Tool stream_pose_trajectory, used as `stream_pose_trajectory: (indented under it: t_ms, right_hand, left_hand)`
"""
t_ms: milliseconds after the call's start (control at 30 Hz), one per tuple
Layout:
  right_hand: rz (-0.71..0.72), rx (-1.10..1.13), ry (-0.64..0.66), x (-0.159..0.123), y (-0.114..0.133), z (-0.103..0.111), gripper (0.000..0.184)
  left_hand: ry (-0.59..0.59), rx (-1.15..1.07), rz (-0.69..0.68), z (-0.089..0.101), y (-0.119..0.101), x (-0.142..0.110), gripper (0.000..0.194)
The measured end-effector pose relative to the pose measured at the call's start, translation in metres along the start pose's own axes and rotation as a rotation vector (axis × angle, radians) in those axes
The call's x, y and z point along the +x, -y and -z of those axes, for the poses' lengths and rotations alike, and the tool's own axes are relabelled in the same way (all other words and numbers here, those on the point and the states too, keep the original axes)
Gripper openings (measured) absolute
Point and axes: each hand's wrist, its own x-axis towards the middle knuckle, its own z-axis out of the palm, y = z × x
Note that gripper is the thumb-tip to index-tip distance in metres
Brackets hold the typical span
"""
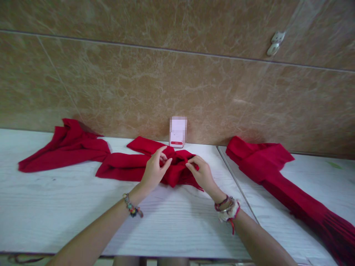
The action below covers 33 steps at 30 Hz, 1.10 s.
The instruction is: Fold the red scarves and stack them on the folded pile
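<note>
A red scarf (pixel 119 164) lies bunched and folded in the middle of the white wood-grain table, with a bit of fringe showing at its right end. Over its centre is my left hand (pixel 155 167), thumb and forefinger apart and curved, seemingly holding nothing. My right hand (pixel 202 172) pinches a fold of the same scarf between thumb and fingers. The folds partly hide behind both hands. Bracelets circle both of my wrists.
Another red cloth (pixel 69 147) lies crumpled at left. To the right, a fringed red scarf (pixel 266 166) stretches toward the front edge, past a seam in the table (pixel 83 207). A phone-like upright object (pixel 177 139), partly blurred, leans against the brown marbled wall (pixel 124 88). A cat-shaped hook (pixel 276 43) hangs above.
</note>
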Motion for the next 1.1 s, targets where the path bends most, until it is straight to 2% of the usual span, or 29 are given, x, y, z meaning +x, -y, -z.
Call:
stream_pose_trajectory:
  t_ms: [67, 167, 233, 333, 400, 433, 500, 633, 733, 800, 867, 1000, 1067, 1100]
  right_hand:
    - [-0.025, -0.009, -0.086, 0.003, -0.002, 0.004, 0.016]
    - [-0.107, -0.008, -0.288, 0.010, -0.013, 0.015, 0.016]
    - [-0.188, 0.021, -0.496, 0.017, -0.024, 0.028, 0.018]
    - [-0.289, 0.022, -0.856, 0.025, -0.037, 0.053, 0.021]
    - [-0.284, -0.040, -1.005, 0.029, -0.040, 0.067, 0.021]
    - [-0.255, -0.084, -1.019, 0.030, -0.040, 0.072, 0.021]
    - [-0.179, -0.165, -0.890, 0.030, -0.038, 0.072, 0.019]
    - [-0.026, -0.296, -0.325, 0.020, -0.035, 0.047, 0.017]
    - [0.100, -0.496, 0.008, 0.010, -0.035, 0.027, 0.028]
    - [0.141, -0.613, 0.165, 0.005, -0.036, 0.021, 0.032]
    - [0.140, -0.678, 0.243, 0.003, -0.036, 0.020, 0.032]
    - [0.144, -0.699, 0.336, 0.003, -0.036, 0.019, 0.015]
    - [0.214, -0.647, 0.326, 0.004, -0.033, 0.018, 0.015]
    - [0.259, -0.609, 0.273, 0.004, -0.032, 0.019, 0.016]
  left_hand:
    - [0.011, 0.051, -0.017, 0.004, 0.006, 0.004, 0.039]
    - [0.148, 0.213, -0.003, 0.009, 0.017, 0.009, 0.048]
    - [0.267, 0.438, 0.091, 0.014, 0.025, 0.011, 0.055]
    - [0.462, 0.735, 0.313, 0.025, 0.038, 0.015, 0.068]
    - [0.545, 0.804, 0.361, 0.033, 0.045, 0.019, 0.070]
    - [0.558, 0.814, 0.351, 0.037, 0.048, 0.020, 0.069]
    - [0.546, 0.807, 0.308, 0.042, 0.050, 0.023, 0.068]
    - [0.541, 0.725, 0.232, 0.040, 0.047, 0.020, 0.075]
    - [0.721, 0.580, 0.125, 0.034, 0.044, 0.013, 0.095]
    - [0.828, 0.520, 0.102, 0.031, 0.044, 0.011, 0.104]
    - [0.814, 0.533, 0.125, 0.030, 0.046, 0.010, 0.103]
    - [0.625, 0.684, 0.179, 0.030, 0.051, 0.013, 0.074]
    - [0.565, 0.756, 0.214, 0.032, 0.056, 0.014, 0.064]
    - [0.538, 0.782, 0.237, 0.034, 0.059, 0.015, 0.061]
